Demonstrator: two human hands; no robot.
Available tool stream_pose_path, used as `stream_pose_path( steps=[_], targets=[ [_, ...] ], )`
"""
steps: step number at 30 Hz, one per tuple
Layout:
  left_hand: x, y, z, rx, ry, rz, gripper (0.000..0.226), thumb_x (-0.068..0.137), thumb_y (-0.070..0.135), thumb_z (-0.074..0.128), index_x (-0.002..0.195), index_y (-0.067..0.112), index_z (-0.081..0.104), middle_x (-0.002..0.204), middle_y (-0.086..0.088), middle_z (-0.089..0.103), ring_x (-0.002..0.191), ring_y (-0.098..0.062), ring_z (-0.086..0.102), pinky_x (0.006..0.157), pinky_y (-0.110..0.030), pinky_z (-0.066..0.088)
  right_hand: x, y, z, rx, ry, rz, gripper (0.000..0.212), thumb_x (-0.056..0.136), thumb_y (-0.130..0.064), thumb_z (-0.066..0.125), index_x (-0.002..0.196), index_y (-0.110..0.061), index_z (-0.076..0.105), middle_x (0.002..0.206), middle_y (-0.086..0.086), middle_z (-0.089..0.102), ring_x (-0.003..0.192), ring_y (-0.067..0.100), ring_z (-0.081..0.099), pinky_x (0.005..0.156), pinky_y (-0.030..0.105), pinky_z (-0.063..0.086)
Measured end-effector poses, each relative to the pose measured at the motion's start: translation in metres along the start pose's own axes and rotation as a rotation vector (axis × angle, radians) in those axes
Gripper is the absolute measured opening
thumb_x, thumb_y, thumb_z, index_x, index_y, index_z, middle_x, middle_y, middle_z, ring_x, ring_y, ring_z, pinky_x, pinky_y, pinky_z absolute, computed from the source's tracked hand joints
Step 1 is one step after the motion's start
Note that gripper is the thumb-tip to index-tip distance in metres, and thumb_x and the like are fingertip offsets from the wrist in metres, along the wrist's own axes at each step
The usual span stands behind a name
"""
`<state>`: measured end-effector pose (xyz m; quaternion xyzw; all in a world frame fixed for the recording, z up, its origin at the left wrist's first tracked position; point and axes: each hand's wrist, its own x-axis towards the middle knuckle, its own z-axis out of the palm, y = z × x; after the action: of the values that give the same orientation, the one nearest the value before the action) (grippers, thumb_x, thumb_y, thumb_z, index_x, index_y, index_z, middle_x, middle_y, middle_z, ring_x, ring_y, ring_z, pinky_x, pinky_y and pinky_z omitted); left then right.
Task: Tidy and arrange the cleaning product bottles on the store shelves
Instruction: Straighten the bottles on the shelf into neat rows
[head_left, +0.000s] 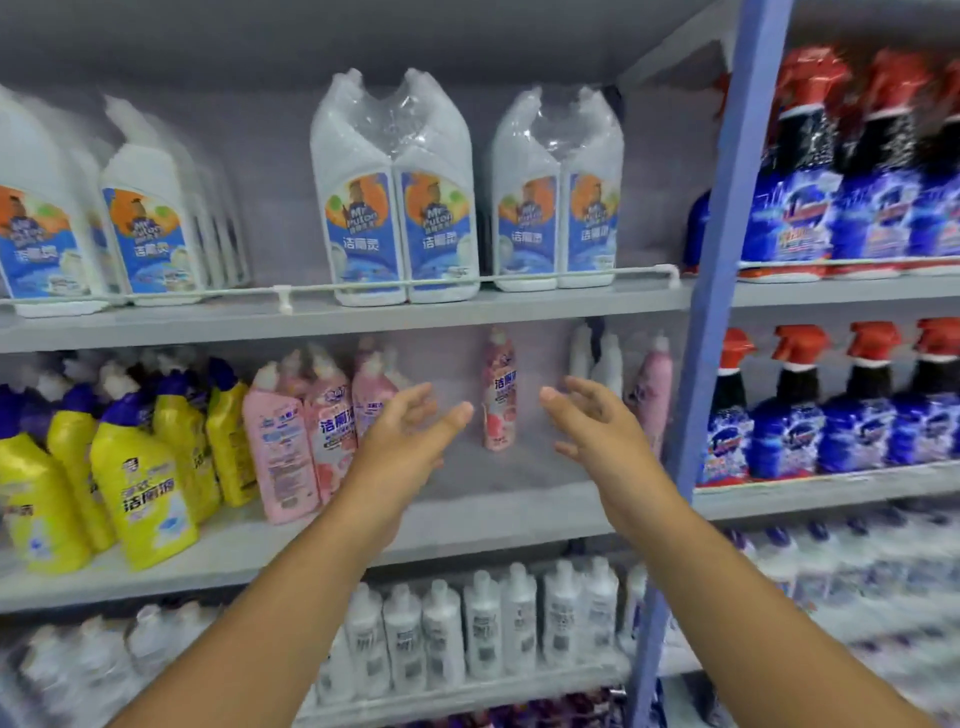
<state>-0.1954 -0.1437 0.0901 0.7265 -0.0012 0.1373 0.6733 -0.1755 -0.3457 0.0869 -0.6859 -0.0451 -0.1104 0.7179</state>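
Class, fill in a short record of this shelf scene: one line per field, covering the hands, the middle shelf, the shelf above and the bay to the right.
left hand: left hand, open, holding nothing
right hand: right hand, open, holding nothing
between the hands: lone pink bottle, upright, set back on the middle shelf
middle shelf, left part: yellow bottles, then pink bottles
shelf above: white twin-pack bottles
right bay: blue spray bottles with red triggers
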Motion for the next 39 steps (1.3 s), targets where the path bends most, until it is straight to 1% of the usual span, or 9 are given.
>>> stream_pose_path(
  steps=[4,8,14,17,19,23,27,33,39],
  targets=[
    [0.015,-0.029,0.049,0.014,-0.078,-0.036,0.068,0.076,0.054,0.082,0.134,0.036,0.054,0.131,0.012,0.061,0.118,-0.009,0.062,0.099,-0.044,0.056,0.013,0.032,-0.027,-0.032,0.059,0.039,0.070,0.079,-0.058,0.077,0.139,-0.030,0.054,0.130,-0.009,0.061,0.118,0.009,0.060,0.106,0.045,0.050],
    [0.056,-0.061,0.089,0.012,-0.114,-0.076,0.084,0.052,0.072,0.080,0.126,0.042,0.055,0.129,0.015,0.063,0.117,-0.010,0.065,0.099,-0.046,0.057,0.046,0.066,-0.047,-0.071,0.126,0.091,0.053,0.085,-0.051,0.076,0.131,-0.036,0.053,0.135,-0.009,0.059,0.122,0.012,0.059,0.105,0.038,0.049],
    [0.158,-0.111,0.145,-0.012,-0.151,-0.138,0.061,0.067,0.058,0.084,0.119,0.040,0.056,0.132,0.004,0.063,0.120,-0.014,0.062,0.101,-0.047,0.055,0.119,0.117,-0.058,-0.128,0.212,0.107,0.042,0.089,-0.046,0.073,0.123,-0.035,0.052,0.117,-0.023,0.059,0.107,-0.004,0.057,0.083,0.017,0.045],
    [0.214,-0.134,0.176,0.057,-0.175,-0.158,0.087,0.052,0.068,0.078,0.130,0.034,0.056,0.132,0.003,0.066,0.117,-0.015,0.065,0.104,-0.045,0.053,0.161,0.144,-0.057,-0.203,0.324,0.088,0.053,0.079,-0.053,0.075,0.124,-0.031,0.060,0.118,-0.018,0.068,0.109,0.002,0.065,0.094,0.030,0.054],
    [0.242,-0.140,0.196,0.116,-0.201,-0.155,0.082,0.066,0.061,0.082,0.136,0.029,0.055,0.133,0.002,0.065,0.115,-0.014,0.063,0.102,-0.033,0.051,0.187,0.159,-0.056,-0.214,0.378,0.066,0.040,0.083,-0.037,0.078,0.120,-0.027,0.064,0.110,-0.011,0.074,0.099,0.004,0.069,0.093,0.035,0.057],
    [0.295,-0.161,0.234,0.200,-0.257,-0.124,0.043,0.090,0.031,0.078,0.126,0.025,0.055,0.115,0.011,0.064,0.107,-0.012,0.060,0.074,0.002,0.037,0.225,0.186,-0.045,-0.258,0.529,-0.018,0.040,0.082,-0.020,0.077,0.118,-0.015,0.060,0.106,0.002,0.071,0.091,0.002,0.067,0.079,0.015,0.053],
    [0.332,-0.186,0.265,0.256,-0.320,-0.057,0.041,0.083,0.024,0.077,0.119,0.027,0.059,0.119,0.002,0.070,0.110,-0.015,0.065,0.099,-0.038,0.054,0.245,0.200,-0.037,-0.294,0.571,0.019,0.040,0.087,0.000,0.072,0.103,-0.028,0.050,0.094,-0.013,0.058,0.082,-0.019,0.058,0.073,0.004,0.043],
    [0.348,-0.195,0.284,0.365,-0.347,-0.046,0.020,0.084,0.037,0.063,0.076,0.020,0.056,0.080,-0.003,0.060,0.089,-0.023,0.067,0.073,-0.024,0.042,0.265,0.215,-0.047,-0.313,0.639,0.119,0.020,0.090,-0.007,0.070,0.094,-0.021,0.056,0.081,-0.014,0.059,0.074,-0.011,0.059,0.067,0.004,0.042],
    [0.335,-0.202,0.259,0.200,-0.280,-0.070,0.035,0.072,0.026,0.078,0.106,0.023,0.069,0.102,0.004,0.076,0.097,-0.016,0.072,0.091,-0.043,0.059,0.254,0.218,-0.052,-0.408,0.545,0.098,0.016,0.090,0.001,0.069,0.095,-0.003,0.054,0.083,0.001,0.058,0.064,-0.016,0.053,0.064,0.000,0.041]
  ],
)
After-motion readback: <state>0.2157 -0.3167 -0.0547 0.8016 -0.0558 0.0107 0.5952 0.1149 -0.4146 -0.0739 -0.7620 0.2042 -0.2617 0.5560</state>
